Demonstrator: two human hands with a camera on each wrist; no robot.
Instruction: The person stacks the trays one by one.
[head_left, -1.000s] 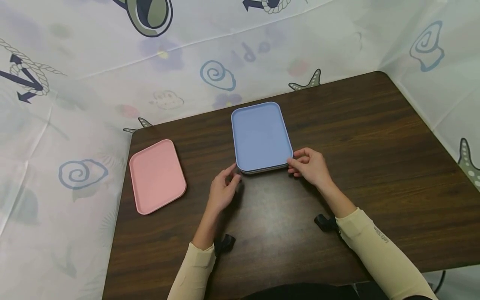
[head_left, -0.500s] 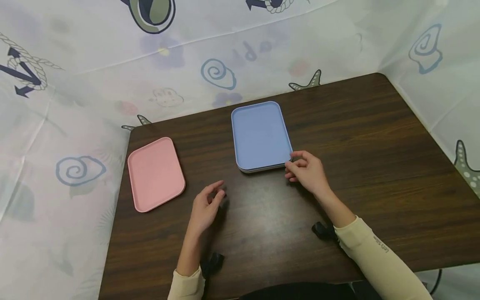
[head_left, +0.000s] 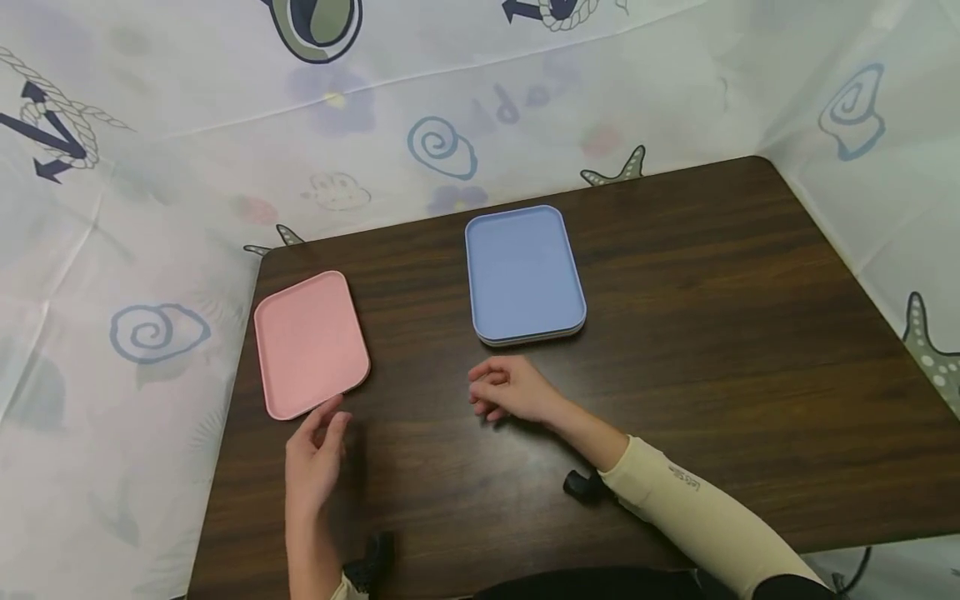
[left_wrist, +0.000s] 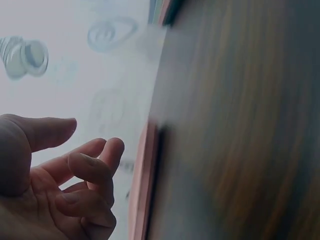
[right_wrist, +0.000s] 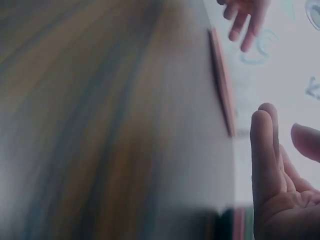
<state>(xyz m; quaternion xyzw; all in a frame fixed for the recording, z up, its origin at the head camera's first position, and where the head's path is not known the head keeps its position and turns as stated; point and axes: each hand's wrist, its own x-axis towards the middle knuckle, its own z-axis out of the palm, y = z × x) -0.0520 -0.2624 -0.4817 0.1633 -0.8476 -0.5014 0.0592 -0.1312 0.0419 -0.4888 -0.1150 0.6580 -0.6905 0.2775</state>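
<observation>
A pink tray lies on the left part of the table. Just in front of its near edge is my left hand, fingers loosely bent and thumb apart; whether a fingertip touches the rim I cannot tell. A blue tray tops a stack at the back middle, the edges of other trays showing beneath it. Between the two, nearer to me than the stack, my right hand hovers with loosely curled fingers and holds nothing. In the right wrist view, the pink tray shows edge-on beyond that hand's fingers.
The dark wood table ends at a printed white cloth hanging behind and at both sides. Black wrist-worn devices sit under the forearms, close to the tabletop.
My left hand has left the stack's near left corner and moved left to the pink tray. My right hand has let go of the stack's right corner and moved left. The trays have stayed put.
</observation>
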